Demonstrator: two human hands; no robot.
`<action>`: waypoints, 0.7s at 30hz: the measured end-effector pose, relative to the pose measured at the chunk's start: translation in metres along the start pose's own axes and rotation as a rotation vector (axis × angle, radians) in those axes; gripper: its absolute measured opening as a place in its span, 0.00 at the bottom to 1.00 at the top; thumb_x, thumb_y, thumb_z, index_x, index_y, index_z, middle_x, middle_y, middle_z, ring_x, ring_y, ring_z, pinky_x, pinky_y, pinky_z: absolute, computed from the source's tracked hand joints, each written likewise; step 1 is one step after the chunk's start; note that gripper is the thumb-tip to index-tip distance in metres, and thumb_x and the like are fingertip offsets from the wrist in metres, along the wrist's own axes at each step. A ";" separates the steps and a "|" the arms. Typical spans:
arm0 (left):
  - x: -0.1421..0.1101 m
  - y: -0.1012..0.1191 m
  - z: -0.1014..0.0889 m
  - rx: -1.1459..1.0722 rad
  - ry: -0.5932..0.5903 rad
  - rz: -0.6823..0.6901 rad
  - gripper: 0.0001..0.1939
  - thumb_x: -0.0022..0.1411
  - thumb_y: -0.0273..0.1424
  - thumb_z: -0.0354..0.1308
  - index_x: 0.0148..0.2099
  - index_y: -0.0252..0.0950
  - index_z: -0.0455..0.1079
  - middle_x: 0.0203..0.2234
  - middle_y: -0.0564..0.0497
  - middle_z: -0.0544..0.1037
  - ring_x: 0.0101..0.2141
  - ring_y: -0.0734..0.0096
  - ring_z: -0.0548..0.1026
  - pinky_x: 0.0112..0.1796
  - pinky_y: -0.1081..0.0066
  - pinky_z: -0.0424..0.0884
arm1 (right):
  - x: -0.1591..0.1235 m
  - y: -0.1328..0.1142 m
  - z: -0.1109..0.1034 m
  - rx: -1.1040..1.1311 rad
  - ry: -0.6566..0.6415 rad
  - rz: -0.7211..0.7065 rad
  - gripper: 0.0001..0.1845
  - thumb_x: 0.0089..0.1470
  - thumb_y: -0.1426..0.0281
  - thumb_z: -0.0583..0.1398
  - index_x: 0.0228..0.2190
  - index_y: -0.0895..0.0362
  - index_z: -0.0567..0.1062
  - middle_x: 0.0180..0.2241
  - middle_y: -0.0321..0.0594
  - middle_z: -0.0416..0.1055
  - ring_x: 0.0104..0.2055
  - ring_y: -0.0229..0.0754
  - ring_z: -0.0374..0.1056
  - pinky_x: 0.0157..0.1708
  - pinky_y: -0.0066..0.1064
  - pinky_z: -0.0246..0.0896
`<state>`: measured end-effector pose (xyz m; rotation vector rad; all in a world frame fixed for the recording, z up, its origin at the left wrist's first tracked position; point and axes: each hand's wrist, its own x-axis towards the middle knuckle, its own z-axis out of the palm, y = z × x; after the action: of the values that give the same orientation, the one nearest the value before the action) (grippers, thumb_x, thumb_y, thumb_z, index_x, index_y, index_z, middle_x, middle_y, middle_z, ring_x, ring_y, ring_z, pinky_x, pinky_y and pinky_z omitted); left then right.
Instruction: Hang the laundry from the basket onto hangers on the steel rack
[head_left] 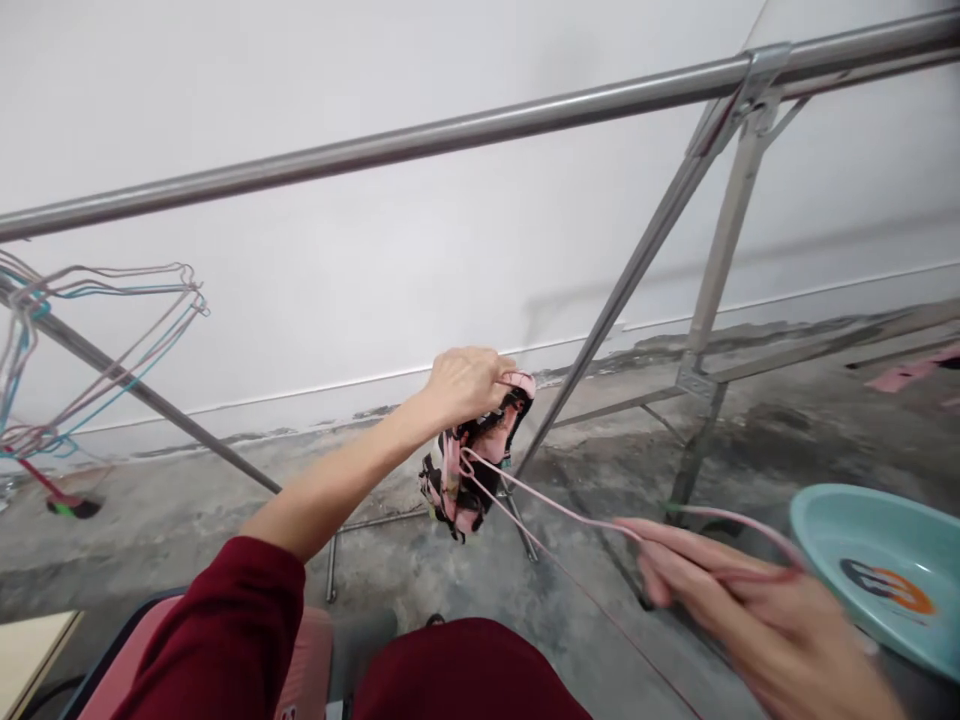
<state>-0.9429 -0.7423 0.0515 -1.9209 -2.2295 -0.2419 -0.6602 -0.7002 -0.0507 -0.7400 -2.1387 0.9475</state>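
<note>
My left hand [466, 383] is raised in front of me, closed round a small pink and black garment [471, 468] that hangs down from it. My right hand [739, 600], blurred by motion at the lower right, grips a pink wire hanger [570, 517]. The hanger's far end reaches into the garment. A steel drying-rack bar [480, 125] runs across the view above both hands. My dark red sleeve covers the left upper arm.
Several wire hangers [90, 340] hang bunched at the left on a slanted rack bar. A teal basin [885, 570] sits at the lower right. The rack's legs [712, 300] stand on a stained concrete floor before a white wall. A pink seat edge [127, 670] shows below.
</note>
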 end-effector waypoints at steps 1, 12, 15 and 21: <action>-0.002 0.005 -0.001 0.030 0.011 0.015 0.14 0.61 0.31 0.48 0.40 0.41 0.76 0.35 0.49 0.80 0.36 0.62 0.76 0.30 0.70 0.62 | 0.007 -0.003 0.010 0.007 -0.030 0.003 0.26 0.55 0.49 0.56 0.15 0.52 0.72 0.29 0.39 0.76 0.38 0.50 0.75 0.40 0.34 0.71; -0.021 -0.025 -0.004 0.014 0.094 0.070 0.15 0.64 0.30 0.48 0.45 0.43 0.75 0.38 0.53 0.81 0.37 0.71 0.77 0.30 0.73 0.61 | 0.028 -0.005 0.021 0.032 -0.051 -0.061 0.28 0.58 0.53 0.54 0.13 0.53 0.70 0.37 0.41 0.79 0.43 0.51 0.75 0.35 0.31 0.71; -0.023 -0.033 -0.005 0.014 0.078 0.076 0.15 0.64 0.30 0.48 0.46 0.44 0.75 0.38 0.54 0.81 0.38 0.71 0.77 0.29 0.73 0.61 | 0.027 -0.007 0.022 -0.011 0.003 -0.075 0.27 0.57 0.52 0.55 0.14 0.52 0.71 0.36 0.41 0.79 0.40 0.52 0.76 0.31 0.32 0.71; -0.024 -0.039 -0.013 0.049 0.064 0.036 0.15 0.63 0.30 0.50 0.46 0.42 0.76 0.36 0.51 0.82 0.36 0.67 0.78 0.29 0.72 0.61 | 0.024 -0.006 0.030 -0.030 -0.005 -0.058 0.26 0.57 0.53 0.55 0.13 0.52 0.70 0.35 0.40 0.79 0.39 0.51 0.76 0.31 0.33 0.71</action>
<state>-0.9775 -0.7741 0.0584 -1.8986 -2.1380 -0.2378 -0.6993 -0.6985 -0.0529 -0.6870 -2.1713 0.8890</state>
